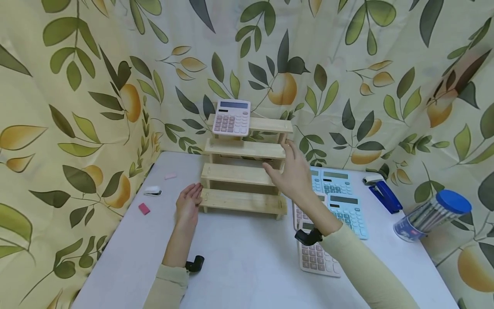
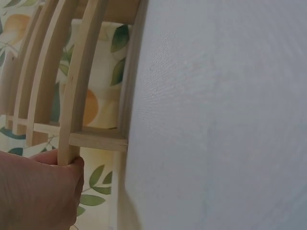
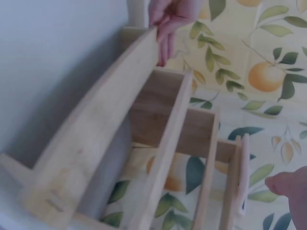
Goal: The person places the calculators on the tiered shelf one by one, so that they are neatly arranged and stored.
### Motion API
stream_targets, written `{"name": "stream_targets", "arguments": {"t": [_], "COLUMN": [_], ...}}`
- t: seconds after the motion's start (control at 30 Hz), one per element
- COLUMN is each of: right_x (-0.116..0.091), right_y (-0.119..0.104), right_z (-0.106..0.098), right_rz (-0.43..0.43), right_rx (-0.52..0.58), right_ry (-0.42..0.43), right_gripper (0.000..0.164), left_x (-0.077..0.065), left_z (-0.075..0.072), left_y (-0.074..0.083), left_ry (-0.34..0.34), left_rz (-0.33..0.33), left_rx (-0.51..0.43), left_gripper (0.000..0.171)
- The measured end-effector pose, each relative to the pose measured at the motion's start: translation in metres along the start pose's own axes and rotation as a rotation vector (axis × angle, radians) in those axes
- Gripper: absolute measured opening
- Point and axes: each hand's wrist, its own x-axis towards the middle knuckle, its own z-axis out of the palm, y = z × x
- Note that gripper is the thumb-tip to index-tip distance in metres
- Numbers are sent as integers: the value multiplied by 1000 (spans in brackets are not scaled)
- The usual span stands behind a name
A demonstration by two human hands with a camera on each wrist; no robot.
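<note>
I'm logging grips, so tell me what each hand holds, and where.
The left hand grips the left end of the lowest board of the pale wooden, four-tier stepped rack. The right hand, thumb spread, appears to hold nothing.

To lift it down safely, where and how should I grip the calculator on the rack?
Probably grip the pink-keyed calculator by its keypad end, from the front, pinching top and underside: it lies across the top tier, that end jutting past its front edge.
</note>
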Motion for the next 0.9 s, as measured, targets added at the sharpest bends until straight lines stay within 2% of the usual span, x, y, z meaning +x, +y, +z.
{"name": "stream_targets", "arguments": {"t": [0.47, 0.9], "right_x": [-45, -93], "right_y": [25, 51], "right_z": [-16, -14], "right_rz": [-15, 19], "right_rx": [-43, -57], "right_ry": [-8, -40], "right_gripper": [85, 84], "left_x": [0, 2], "left_z": [-1, -1], "left_y": [2, -1], "left_ry": [14, 7], "left_rz": [-1, 5], "left_rx": [-18, -10], "left_gripper": [67, 66]}}
